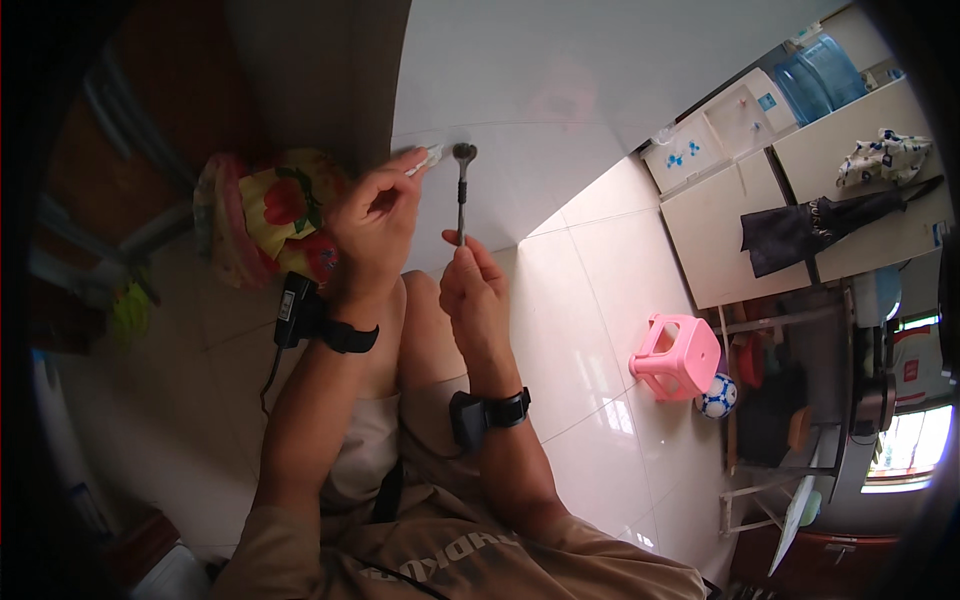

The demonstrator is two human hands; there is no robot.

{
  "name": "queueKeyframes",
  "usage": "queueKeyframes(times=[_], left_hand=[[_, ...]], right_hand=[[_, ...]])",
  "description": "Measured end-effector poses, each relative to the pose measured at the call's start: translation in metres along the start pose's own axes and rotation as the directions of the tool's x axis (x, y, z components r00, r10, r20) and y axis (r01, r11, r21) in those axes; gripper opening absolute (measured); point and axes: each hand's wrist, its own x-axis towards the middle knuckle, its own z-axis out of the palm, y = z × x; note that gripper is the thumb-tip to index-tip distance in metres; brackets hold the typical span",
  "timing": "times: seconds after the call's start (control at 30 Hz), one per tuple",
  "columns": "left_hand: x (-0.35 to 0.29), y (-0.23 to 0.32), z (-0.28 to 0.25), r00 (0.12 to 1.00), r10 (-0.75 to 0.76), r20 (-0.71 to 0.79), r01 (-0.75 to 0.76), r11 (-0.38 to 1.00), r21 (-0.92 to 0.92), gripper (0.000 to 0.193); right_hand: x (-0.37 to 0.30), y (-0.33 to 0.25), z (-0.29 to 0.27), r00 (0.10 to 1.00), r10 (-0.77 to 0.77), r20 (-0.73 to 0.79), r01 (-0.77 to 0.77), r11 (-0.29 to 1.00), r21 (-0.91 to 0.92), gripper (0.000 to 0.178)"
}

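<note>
My left hand (375, 225) pinches a small white crumpled piece (427, 160), which looks like tissue or wrap, between thumb and fingertips. In my right hand (473, 295) is a slim metal tool (462, 195) with a dark grip section and a rounded dark head. It points away from me, and its exact kind is not clear. The tool's head is close to the white piece, with a narrow gap between them. Both hands are in front of a large, glossy white panel (520, 85). Each wrist wears a black strap with a device.
A patterned cloth bundle (285, 205) is beyond my left forearm. To the right, a pink stool (675, 355) stands on the tiled floor beside a blue-and-white ball (717, 396). White cabinets (725, 235) farther right hold a dark cloth (785, 235) and a blue water bottle (820, 75).
</note>
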Motion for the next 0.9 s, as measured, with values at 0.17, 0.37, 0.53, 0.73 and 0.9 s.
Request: queueKeyframes(times=[0.17,0.37,0.53,0.73,0.9], left_hand=[[-0.003,0.004,-0.001,0.992,-0.124,0.015,0.125,0.989,-0.081,0.015],[-0.006,-0.002,0.013,0.996,-0.027,0.087,0.035,0.996,-0.082,0.016],[-0.006,0.001,0.006,0.971,-0.201,0.128,0.216,0.969,-0.116,0.01],[-0.002,-0.004,0.007,0.951,-0.259,0.17,0.271,0.961,-0.053,0.009],[-0.001,0.008,0.01,0.894,-0.411,0.179,0.431,0.897,-0.096,0.011]], right_hand=[[0.006,-0.028,-0.005,0.999,-0.052,-0.016,0.052,0.998,-0.028,0.03],[-0.006,-0.009,-0.012,0.992,0.124,0.008,-0.124,0.99,0.059,0.03],[0.006,-0.033,-0.015,0.982,-0.119,-0.146,0.093,0.98,-0.176,0.03],[-0.007,-0.027,-0.007,0.988,0.078,-0.134,-0.107,0.968,-0.225,0.03],[0.008,-0.059,-0.015,0.984,-0.09,-0.152,0.058,0.978,-0.2,0.03]])
